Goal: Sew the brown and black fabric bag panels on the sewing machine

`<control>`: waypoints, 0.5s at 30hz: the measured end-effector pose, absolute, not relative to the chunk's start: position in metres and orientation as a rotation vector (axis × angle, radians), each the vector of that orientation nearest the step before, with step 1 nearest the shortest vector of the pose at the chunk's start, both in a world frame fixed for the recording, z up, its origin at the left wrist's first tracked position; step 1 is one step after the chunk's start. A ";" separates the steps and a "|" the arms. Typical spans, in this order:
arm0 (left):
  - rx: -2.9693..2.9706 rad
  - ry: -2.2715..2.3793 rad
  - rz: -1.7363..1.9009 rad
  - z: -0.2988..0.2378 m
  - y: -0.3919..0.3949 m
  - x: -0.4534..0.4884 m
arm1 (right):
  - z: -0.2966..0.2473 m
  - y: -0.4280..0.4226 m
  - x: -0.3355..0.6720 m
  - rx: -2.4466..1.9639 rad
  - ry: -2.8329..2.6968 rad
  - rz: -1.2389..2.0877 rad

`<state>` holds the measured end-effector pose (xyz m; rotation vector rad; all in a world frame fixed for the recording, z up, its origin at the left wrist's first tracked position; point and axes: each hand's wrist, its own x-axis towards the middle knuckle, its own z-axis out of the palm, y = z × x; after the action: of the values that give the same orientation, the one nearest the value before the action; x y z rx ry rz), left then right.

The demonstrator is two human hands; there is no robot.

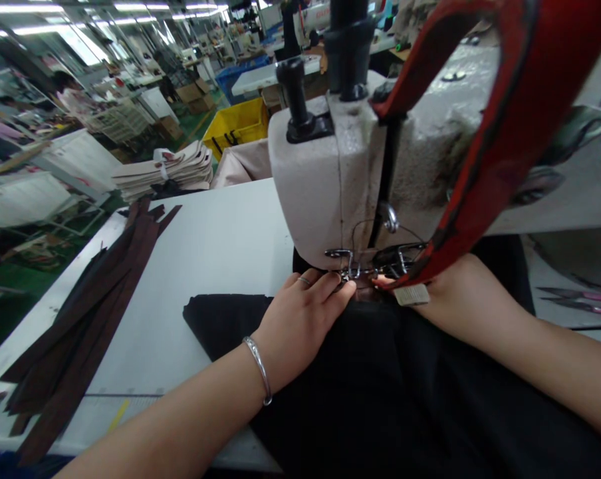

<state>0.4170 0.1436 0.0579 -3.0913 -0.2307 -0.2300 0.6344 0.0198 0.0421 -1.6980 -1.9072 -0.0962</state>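
Observation:
A large piece of black fabric [360,386] lies under the sewing machine [320,179] and spreads over the front of the table. My left hand [300,326], with a ring and a silver bangle, rests on this fabric, fingers stretched flat and tips close to the left of the presser foot [353,271]. A small dark brown patch [367,293] shows just in front of the foot. On the foot's right, my right hand [453,289] is at the fabric, its fingers mostly hidden behind the red lever [484,173] and a small pale ribbed piece [413,295].
Dark brown and black strips [96,313] lie piled on the left of the white table [215,246]. Pink-handled snips [584,299] are at the right. Beyond the table are stacked pale pieces [171,169] and a yellow crate [238,126]. Other people work in the background.

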 end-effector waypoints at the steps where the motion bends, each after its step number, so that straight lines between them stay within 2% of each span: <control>1: -3.082 -0.228 -0.225 0.057 0.144 0.417 | 0.039 0.018 0.633 -1.628 -1.987 -0.147; 6: -3.044 -0.228 -0.207 0.056 0.143 0.417 | 0.035 0.014 0.626 -1.448 -2.243 -0.250; 12: -3.069 -0.253 -0.222 0.057 0.143 0.416 | 0.043 0.023 0.627 -1.953 -1.874 -0.213; 15: -3.119 -0.260 -0.221 0.055 0.145 0.415 | 0.044 0.030 0.633 -1.971 -1.869 -0.172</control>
<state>0.4148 0.1445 0.0554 -3.1187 -0.2601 -0.2215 0.6330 0.0297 0.0439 -1.9710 -1.8691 -0.1716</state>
